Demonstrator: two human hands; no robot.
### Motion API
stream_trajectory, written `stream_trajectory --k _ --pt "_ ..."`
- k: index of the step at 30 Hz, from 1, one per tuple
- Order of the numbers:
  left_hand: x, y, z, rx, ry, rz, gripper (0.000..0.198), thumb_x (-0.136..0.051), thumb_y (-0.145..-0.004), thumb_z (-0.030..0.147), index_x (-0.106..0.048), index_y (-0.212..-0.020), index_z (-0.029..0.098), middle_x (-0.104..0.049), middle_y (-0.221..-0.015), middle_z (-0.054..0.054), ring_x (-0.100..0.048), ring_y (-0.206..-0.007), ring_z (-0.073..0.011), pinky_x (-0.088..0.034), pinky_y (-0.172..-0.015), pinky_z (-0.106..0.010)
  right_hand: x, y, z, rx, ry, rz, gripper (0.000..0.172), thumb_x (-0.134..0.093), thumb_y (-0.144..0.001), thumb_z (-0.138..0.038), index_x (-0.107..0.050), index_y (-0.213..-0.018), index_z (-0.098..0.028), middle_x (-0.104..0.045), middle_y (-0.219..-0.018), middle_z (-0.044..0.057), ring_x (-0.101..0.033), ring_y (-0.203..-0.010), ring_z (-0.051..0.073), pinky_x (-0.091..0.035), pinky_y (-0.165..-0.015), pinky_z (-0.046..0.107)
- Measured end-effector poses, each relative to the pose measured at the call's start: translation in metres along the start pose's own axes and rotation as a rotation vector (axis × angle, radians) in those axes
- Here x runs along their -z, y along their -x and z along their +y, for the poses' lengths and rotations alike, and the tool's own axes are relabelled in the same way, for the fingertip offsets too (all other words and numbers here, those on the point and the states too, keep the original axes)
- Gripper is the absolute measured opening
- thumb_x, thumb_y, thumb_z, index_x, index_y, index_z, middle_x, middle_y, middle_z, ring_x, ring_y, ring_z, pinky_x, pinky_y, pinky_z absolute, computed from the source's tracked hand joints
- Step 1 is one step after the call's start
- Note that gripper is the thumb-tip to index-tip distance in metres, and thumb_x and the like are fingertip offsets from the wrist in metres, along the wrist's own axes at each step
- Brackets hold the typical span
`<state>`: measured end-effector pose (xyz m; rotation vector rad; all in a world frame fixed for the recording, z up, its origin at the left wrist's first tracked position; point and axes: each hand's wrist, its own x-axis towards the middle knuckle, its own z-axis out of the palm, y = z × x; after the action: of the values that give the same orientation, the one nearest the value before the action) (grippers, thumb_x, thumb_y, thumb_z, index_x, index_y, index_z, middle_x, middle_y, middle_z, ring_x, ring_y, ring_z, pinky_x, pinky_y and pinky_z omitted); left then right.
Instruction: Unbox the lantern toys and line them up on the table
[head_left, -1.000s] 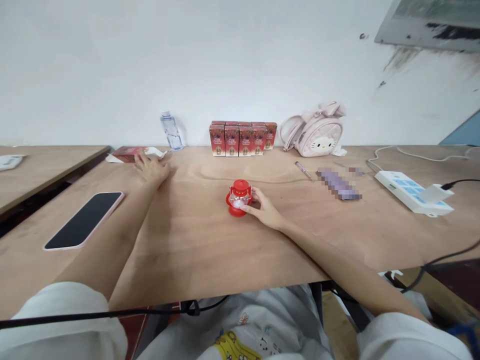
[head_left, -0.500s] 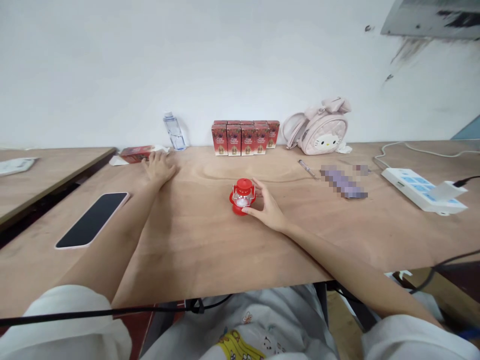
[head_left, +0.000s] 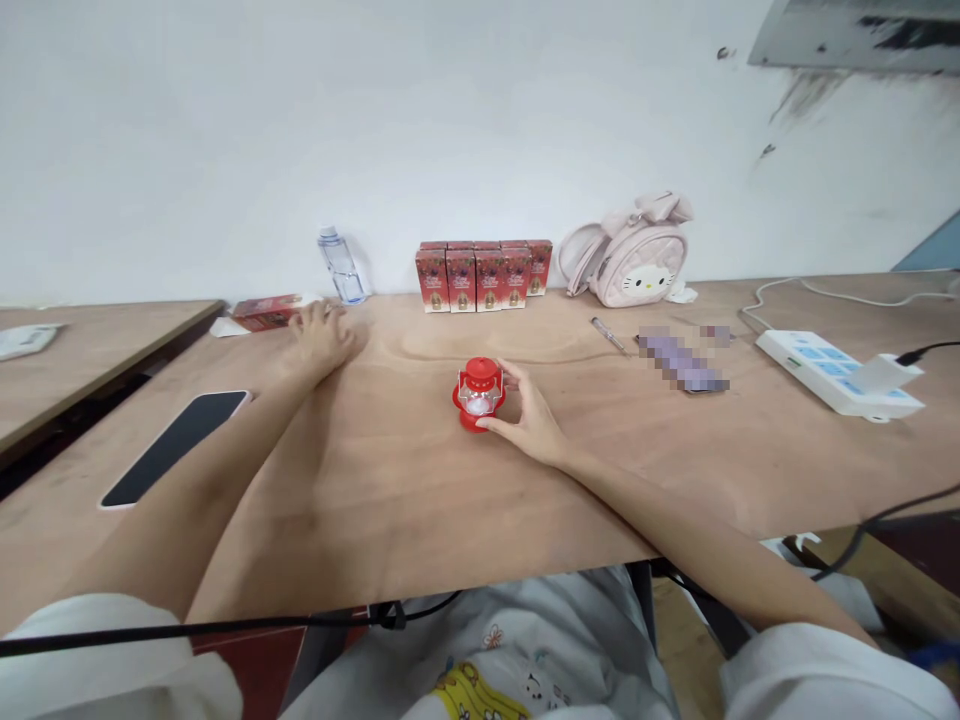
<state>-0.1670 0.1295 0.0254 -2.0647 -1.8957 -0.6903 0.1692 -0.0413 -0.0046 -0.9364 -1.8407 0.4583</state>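
A small red lantern (head_left: 478, 368) with a clear middle and a wire handle stands upright on the wooden table. My right hand (head_left: 531, 418) is closed on its right side, the thumb low on the base and the fingers behind. At the back left, a red printed box (head_left: 264, 312) lies on its side, with white flaps or paper at its ends. Just right of this box is my left hand (head_left: 324, 340), palm down, its fingers bent and apart. I see nothing held in it, though the fingertips are slightly blurred.
Several red boxes (head_left: 476, 280) stand against the wall. A water bottle (head_left: 341, 268), a pink bag (head_left: 643, 262), a pen (head_left: 609, 336), a blurred purple item (head_left: 679, 362) and a power strip (head_left: 832, 375) are around. A phone (head_left: 176, 445) lies by my left forearm.
My left hand has shifted a little to the right, away from the lying box. My right hand stays on the lantern, which has not moved on the table. The view has turned slightly.
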Motion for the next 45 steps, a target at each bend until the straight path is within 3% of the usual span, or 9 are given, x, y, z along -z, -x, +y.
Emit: stream_trajectory --k 4,8,10,13,17,22,29,40,45 --pt "0.022 0.035 0.054 -0.164 0.178 -0.031 0.024 -0.044 -0.085 0.027 -0.057 -0.101 0.015 -0.061 -0.11 -0.011 -0.049 -0.108 -0.0284 -0.028 -0.095 -0.041 -0.003 -0.001 0.004 -0.177 -0.09 -0.062 0.096 -0.077 -0.069 -0.038 -0.019 -0.144 -0.023 -0.039 -0.145 0.017 -0.045 -0.13 0.028 -0.037 -0.108 0.05" --pt "0.054 0.085 0.106 -0.635 0.315 -0.041 0.019 -0.044 -0.087 0.035 -0.057 -0.085 0.021 -0.062 -0.08 -0.005 -0.055 -0.075 -0.0208 -0.038 -0.074 -0.035 -0.004 -0.003 0.011 -0.205 -0.226 -0.117 0.093 -0.074 -0.072 -0.039 -0.018 -0.144 -0.026 -0.04 -0.145 0.014 -0.043 -0.133 0.026 -0.038 -0.108 0.048" --pt "0.063 0.105 0.125 -0.876 0.255 0.047 0.019 -0.045 -0.087 0.032 -0.057 -0.079 0.021 -0.06 -0.072 -0.004 -0.052 -0.068 -0.0194 -0.036 -0.067 -0.034 -0.004 -0.005 0.013 -0.186 -0.264 -0.139 0.083 -0.073 -0.074 -0.038 -0.025 -0.141 -0.026 -0.047 -0.14 0.011 -0.047 -0.128 0.024 -0.04 -0.106 0.045" --pt "0.065 0.126 0.146 -1.047 0.092 0.244 0.013 -0.049 -0.087 0.025 -0.059 -0.088 0.017 -0.062 -0.076 -0.005 -0.052 -0.071 -0.0194 -0.033 -0.064 -0.032 -0.004 -0.007 0.012 -0.156 -0.246 -0.163 0.062 -0.07 -0.075 -0.037 -0.042 -0.129 -0.023 -0.059 -0.126 0.008 -0.057 -0.115 0.022 -0.044 -0.101 0.041" --pt "0.065 0.144 0.164 -0.968 -0.058 0.252 0.011 -0.049 -0.083 0.022 -0.057 -0.081 0.014 -0.062 -0.075 -0.009 -0.054 -0.071 -0.0225 -0.033 -0.062 -0.034 -0.003 -0.01 0.005 -0.129 -0.182 -0.146 0.043 -0.069 -0.075 -0.033 -0.053 -0.111 -0.019 -0.065 -0.111 0.007 -0.062 -0.099 0.021 -0.048 -0.09 0.038" --pt "0.084 0.148 0.179 -0.802 -0.097 0.11 0.014 -0.05 -0.081 0.025 -0.057 -0.079 0.013 -0.063 -0.073 -0.012 -0.057 -0.071 -0.0265 -0.034 -0.063 -0.037 -0.004 -0.011 0.001 -0.117 -0.123 -0.148 0.042 -0.068 -0.074 -0.029 -0.054 -0.111 -0.017 -0.066 -0.109 0.009 -0.062 -0.096 0.022 -0.048 -0.085 0.037" --pt "0.118 0.14 0.185 -0.699 -0.038 -0.047 0.013 -0.046 -0.084 0.022 -0.056 -0.08 0.014 -0.066 -0.073 -0.008 -0.06 -0.067 -0.0233 -0.036 -0.067 -0.037 -0.004 -0.01 0.001 -0.085 -0.098 -0.127 0.045 -0.069 -0.074 -0.034 -0.054 -0.114 -0.02 -0.066 -0.111 0.007 -0.062 -0.1 0.022 -0.047 -0.087 0.036" --pt "0.094 0.172 0.178 -0.738 -0.171 -0.258 0.027 -0.045 -0.083 0.021 -0.052 -0.105 0.008 -0.066 -0.076 -0.011 -0.063 -0.07 -0.0239 -0.041 -0.069 -0.036 -0.005 -0.011 -0.001 -0.119 -0.113 -0.143 0.041 -0.068 -0.074 -0.033 -0.056 -0.111 -0.018 -0.067 -0.106 0.008 -0.064 -0.091 0.021 -0.049 -0.08 0.034" --pt "0.111 0.157 0.157 -1.029 -0.072 -0.475 0.018 -0.043 -0.088 0.025 -0.058 -0.084 0.018 -0.067 -0.078 -0.005 -0.062 -0.073 -0.0201 -0.041 -0.071 -0.033 -0.002 -0.011 0.004 -0.178 -0.147 -0.146 0.049 -0.07 -0.073 -0.034 -0.055 -0.116 -0.018 -0.066 -0.113 0.009 -0.063 -0.099 0.023 -0.048 -0.088 0.037"
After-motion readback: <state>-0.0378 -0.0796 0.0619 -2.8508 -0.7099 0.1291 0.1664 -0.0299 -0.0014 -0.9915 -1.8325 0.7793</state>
